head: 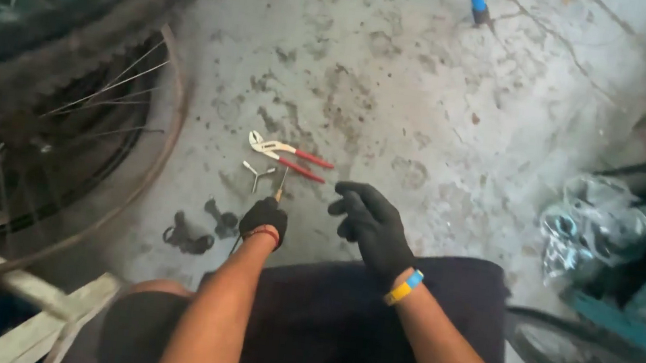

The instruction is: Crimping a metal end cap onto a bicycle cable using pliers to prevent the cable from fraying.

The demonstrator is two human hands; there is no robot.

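- Gloves cover both my hands: my left hand (264, 218) is clenched around a thin tool (280, 186) with a wooden grip, my right hand (371, 223) hovers loose, holding nothing.
- Risk, I reckon: the slim tool could slip in the glove and skid across the stained concrete floor (430, 96).
- It lies at centre frame, tip near red-handled pliers (287, 154) and a Y-shaped wrench (257, 172).

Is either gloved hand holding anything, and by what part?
The left hand grips a thin tool by its handle end, tip toward the pliers. The right hand holds nothing.
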